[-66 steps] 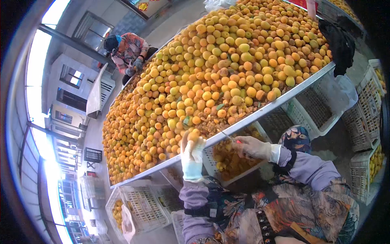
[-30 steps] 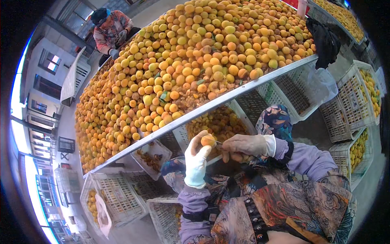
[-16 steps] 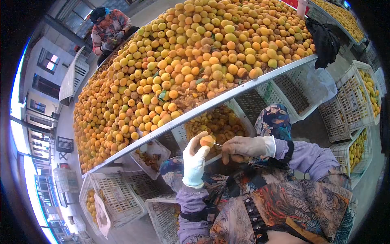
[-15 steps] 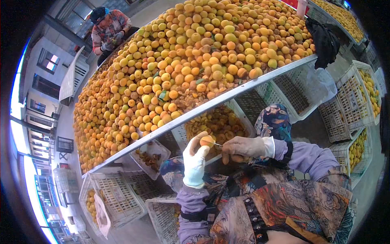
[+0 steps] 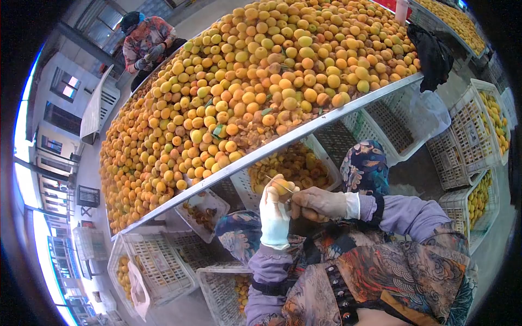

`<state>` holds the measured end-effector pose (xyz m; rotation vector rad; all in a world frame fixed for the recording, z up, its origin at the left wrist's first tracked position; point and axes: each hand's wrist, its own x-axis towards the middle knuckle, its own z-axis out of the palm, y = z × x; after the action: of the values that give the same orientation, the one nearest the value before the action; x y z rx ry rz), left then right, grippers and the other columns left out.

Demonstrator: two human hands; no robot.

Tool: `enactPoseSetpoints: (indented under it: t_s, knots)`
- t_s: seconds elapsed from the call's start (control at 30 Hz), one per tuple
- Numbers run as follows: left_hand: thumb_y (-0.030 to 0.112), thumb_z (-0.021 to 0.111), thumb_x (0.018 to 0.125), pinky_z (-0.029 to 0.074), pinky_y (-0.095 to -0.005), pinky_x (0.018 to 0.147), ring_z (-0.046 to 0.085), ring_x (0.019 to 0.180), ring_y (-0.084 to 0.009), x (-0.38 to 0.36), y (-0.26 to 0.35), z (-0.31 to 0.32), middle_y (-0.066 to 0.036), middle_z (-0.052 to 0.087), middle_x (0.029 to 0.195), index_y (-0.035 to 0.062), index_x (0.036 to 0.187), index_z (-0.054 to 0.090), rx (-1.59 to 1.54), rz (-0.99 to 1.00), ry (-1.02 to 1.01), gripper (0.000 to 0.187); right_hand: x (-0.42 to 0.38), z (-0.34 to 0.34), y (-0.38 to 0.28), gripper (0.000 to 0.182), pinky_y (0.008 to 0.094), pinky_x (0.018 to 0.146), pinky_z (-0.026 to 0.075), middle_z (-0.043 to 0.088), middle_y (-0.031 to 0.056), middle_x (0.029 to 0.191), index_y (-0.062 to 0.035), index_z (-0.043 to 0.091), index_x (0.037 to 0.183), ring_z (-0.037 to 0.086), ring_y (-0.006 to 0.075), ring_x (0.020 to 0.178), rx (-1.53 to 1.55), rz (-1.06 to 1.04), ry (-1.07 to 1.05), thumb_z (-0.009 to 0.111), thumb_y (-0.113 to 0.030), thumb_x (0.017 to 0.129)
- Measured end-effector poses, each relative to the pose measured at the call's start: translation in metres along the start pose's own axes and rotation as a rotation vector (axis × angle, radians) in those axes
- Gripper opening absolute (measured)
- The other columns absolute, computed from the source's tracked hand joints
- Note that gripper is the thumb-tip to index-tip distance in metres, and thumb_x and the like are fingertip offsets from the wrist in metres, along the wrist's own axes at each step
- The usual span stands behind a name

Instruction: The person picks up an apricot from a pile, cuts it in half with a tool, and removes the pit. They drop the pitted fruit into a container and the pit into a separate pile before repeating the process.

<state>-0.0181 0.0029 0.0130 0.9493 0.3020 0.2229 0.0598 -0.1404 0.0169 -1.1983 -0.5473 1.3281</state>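
Note:
My left hand (image 5: 275, 214), in a white glove, is closed around an apricot (image 5: 283, 187), holding it up in its fingertips. Close beside it, my right hand (image 5: 325, 203), also gloved, pinches a thin metal tool (image 5: 294, 190) whose kind I cannot make out. The tool lies against the apricot, and part of it is hidden by the fingers. Behind both hands is a white crate (image 5: 328, 157) with halved apricots (image 5: 304, 168) in it. A large heap of whole apricots (image 5: 239, 87) covers the table (image 5: 283, 142) beyond.
A co-worker (image 5: 147, 41) sits at the table's far left side. Plastic crates with apricots stand at the lower left (image 5: 163, 261) and right (image 5: 454, 152). Under the table edge is a small tray of scraps (image 5: 217, 209). A black cloth (image 5: 435, 57) hangs from the table's right corner.
My left hand has moved slightly right with the apricot, which is now more covered by the fingers. My right hand has shifted slightly left and down, closing the gap between the hands.

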Motion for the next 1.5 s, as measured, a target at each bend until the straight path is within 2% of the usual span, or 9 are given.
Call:
enactPoseSetpoints:
  t_s: [0.2, 0.37, 0.43, 0.6, 0.83, 0.97, 1.2, 1.37, 1.5]
  knots:
    - [0.03, 0.05, 0.094, 0.045, -0.0281, 0.083, 0.057, 0.095, -0.0188, 0.004, 0.003, -0.002, -0.012, 0.059, 0.104, -0.001, 0.127, 0.041, 0.25, 0.083, 0.006, 0.047, -0.001, 0.001, -0.005, 0.057, 0.022, 0.034, 0.028, 0.041, -0.0024, 0.049, -0.0094, 0.053, 0.073, 0.037, 0.0069, 0.038, 0.041, 0.067, 0.018, 0.037, -0.062, 0.089]
    - [0.017, 0.054, 0.091, 0.042, -0.0314, 0.092, 0.055, 0.104, -0.0205, 0.002, 0.009, -0.001, -0.013, 0.057, 0.11, -0.0029, 0.125, 0.041, 0.282, 0.12, -0.02, 0.042, 0.001, 0.002, -0.01, 0.06, 0.0226, 0.034, 0.028, 0.041, -0.0018, 0.048, -0.0102, 0.051, 0.066, 0.037, 0.0083, 0.037, -0.022, -0.012, 0.047, 0.039, -0.066, 0.086]
    - [0.019, 0.054, 0.091, 0.043, -0.0314, 0.091, 0.056, 0.102, -0.0201, 0.005, 0.005, -0.006, -0.013, 0.058, 0.109, -0.0034, 0.123, 0.043, 0.313, 0.116, -0.019, 0.04, -0.001, 0.005, -0.01, 0.062, 0.023, 0.033, 0.028, 0.04, -0.0014, 0.047, -0.0107, 0.049, 0.062, 0.037, 0.0091, 0.036, 0.073, 0.093, 0.049, 0.04, -0.068, 0.084]
    - [0.025, 0.049, 0.093, 0.044, -0.0267, 0.082, 0.057, 0.093, -0.0161, 0.003, -0.003, 0.002, -0.011, 0.062, 0.102, -0.0026, 0.108, 0.055, 0.321, 0.094, 0.064, 0.032, 0.007, 0.011, 0.005, 0.061, 0.023, 0.033, 0.028, 0.04, -0.0014, 0.046, -0.0097, 0.051, 0.067, 0.036, 0.0093, 0.035, 0.104, -0.012, 0.121, 0.041, -0.068, 0.084]
    - [0.035, 0.047, 0.095, 0.044, -0.0292, 0.086, 0.056, 0.097, -0.0172, 0.006, -0.001, 0.003, -0.012, 0.059, 0.108, -0.0014, 0.122, 0.045, 0.366, 0.11, -0.009, 0.045, -0.002, 0.004, -0.019, 0.059, 0.0228, 0.032, 0.028, 0.039, -0.0029, 0.049, -0.0075, 0.056, 0.081, 0.035, 0.0086, 0.035, 0.195, 0.144, 0.045, 0.04, -0.064, 0.086]
    - [0.037, 0.045, 0.095, 0.045, -0.0287, 0.085, 0.056, 0.097, -0.0172, 0.011, -0.008, 0.003, -0.012, 0.059, 0.108, 0.0002, 0.12, 0.047, 0.348, 0.161, 0.005, 0.045, 0.003, 0.004, -0.01, 0.059, 0.0226, 0.033, 0.03, 0.041, -0.0027, 0.05, -0.0074, 0.057, 0.083, 0.037, 0.0083, 0.036, 0.142, 0.077, 0.053, 0.039, -0.064, 0.088]
    - [0.035, 0.042, 0.097, 0.045, -0.0267, 0.079, 0.057, 0.088, -0.0161, 0.013, -0.025, -0.008, -0.011, 0.062, 0.102, 0.0012, 0.114, 0.052, -0.03, -0.112, 0.05, 0.039, 0.004, 0.006, 0.009, 0.06, 0.0226, 0.036, 0.032, 0.041, -0.002, 0.051, -0.0071, 0.057, 0.085, 0.038, 0.0085, 0.038, 0.061, 0.007, 0.161, 0.036, -0.063, 0.089]
    - [0.034, 0.044, 0.096, 0.047, -0.03, 0.082, 0.058, 0.092, -0.0178, 0.012, -0.005, 0.017, -0.012, 0.06, 0.108, 0.0026, 0.117, 0.049, 0.301, 0.154, 0.098, 0.038, 0.002, 0.0, -0.019, 0.062, 0.0235, 0.033, 0.03, 0.04, -0.0017, 0.049, -0.0076, 0.056, 0.081, 0.036, 0.0085, 0.036, 0.114, 0.133, 0.106, 0.037, -0.066, 0.087]
    - [0.033, 0.043, 0.096, 0.048, -0.0288, 0.08, 0.059, 0.09, -0.0178, 0.013, -0.01, 0.002, -0.013, 0.06, 0.108, 0.0019, 0.116, 0.049, 0.426, 0.138, 0.03, 0.038, 0.004, 0.002, -0.01, 0.055, 0.0226, 0.033, 0.025, 0.039, -0.0018, 0.05, -0.0085, 0.053, 0.079, 0.034, 0.0077, 0.037, 0.162, 0.116, 0.095, 0.037, -0.06, 0.09]
